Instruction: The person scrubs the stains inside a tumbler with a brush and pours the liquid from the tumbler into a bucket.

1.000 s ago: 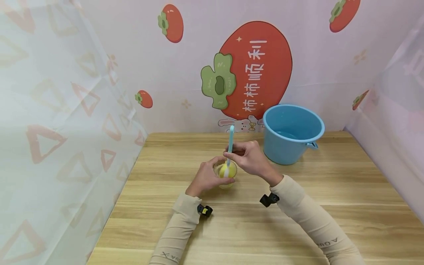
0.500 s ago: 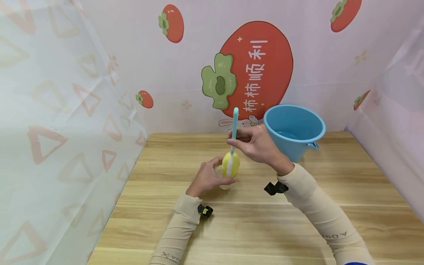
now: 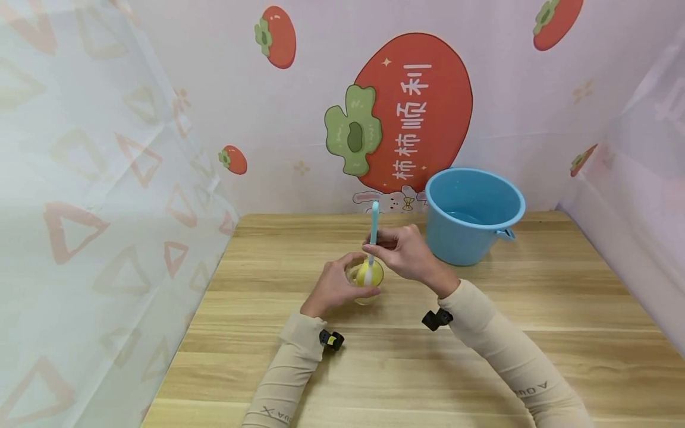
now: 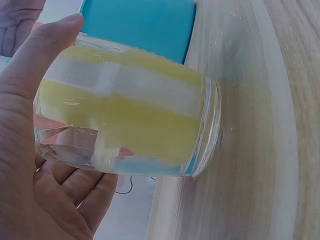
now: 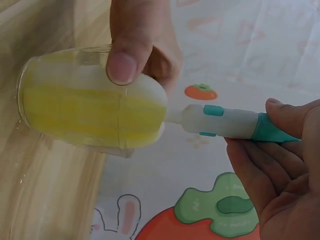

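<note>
Gripped firmly on both sides: the left hand [image 3: 333,289] wrapped thumb and fingers round a small clear glass jar [image 3: 364,284] standing on the desk [image 3: 535,309] at the centre of the frame, and the right hand [image 3: 404,254] pinched the teal handle of a sponge brush [image 3: 373,229] held upright above it. That brush's yellow sponge head [image 5: 95,112] sat pushed down inside the jar, filling almost its whole width, with the white neck poking out of the mouth. Judging by the look of it, the jar was light but hard, smooth and breakable, likely slippery if wet, so a full wrap round its wall seemed the safe hold; the sponge looked soft and squashy, the handle stiff and best taken on the teal part. Over at the right of centre, near the back wall, stood a blue bucket [image 3: 473,214] with a little water showing at the bottom. Apart from the sponge, nothing could be made out inside the jar.
</note>
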`<action>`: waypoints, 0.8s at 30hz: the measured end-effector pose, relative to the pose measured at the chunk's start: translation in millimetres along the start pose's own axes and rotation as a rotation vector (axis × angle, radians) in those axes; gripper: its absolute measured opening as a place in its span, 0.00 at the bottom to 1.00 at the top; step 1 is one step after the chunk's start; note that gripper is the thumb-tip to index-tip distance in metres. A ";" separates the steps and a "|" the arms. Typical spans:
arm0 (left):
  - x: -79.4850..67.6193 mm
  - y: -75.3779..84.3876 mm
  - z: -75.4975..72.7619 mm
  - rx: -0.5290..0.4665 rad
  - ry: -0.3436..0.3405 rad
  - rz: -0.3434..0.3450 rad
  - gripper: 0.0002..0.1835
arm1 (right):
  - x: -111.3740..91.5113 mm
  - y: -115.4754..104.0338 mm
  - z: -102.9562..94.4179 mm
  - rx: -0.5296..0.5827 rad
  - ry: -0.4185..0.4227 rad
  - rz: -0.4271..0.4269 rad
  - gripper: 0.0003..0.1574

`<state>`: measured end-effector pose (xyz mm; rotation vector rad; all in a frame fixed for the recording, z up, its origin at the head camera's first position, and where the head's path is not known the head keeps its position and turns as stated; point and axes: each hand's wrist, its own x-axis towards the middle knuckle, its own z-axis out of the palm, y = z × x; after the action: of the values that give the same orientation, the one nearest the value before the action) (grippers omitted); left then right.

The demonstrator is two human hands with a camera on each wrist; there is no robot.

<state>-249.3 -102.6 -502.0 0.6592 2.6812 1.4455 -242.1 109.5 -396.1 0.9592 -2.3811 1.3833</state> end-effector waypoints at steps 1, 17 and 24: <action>0.0 -0.1 -0.1 0.000 0.002 -0.001 0.47 | 0.5 -0.6 -0.1 -0.001 -0.003 -0.002 0.06; 1.8 -2.2 -1.1 -0.033 0.014 0.037 0.40 | 30.5 -39.8 -35.4 -0.074 0.056 -0.083 0.10; 1.5 -0.6 0.2 -0.035 -0.003 0.006 0.40 | 20.9 -15.8 -16.8 -0.039 0.034 -0.046 0.07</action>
<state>-250.9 -102.2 -502.3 0.6676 2.6473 1.4875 -250.0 109.3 -366.0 0.9658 -2.3375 1.3214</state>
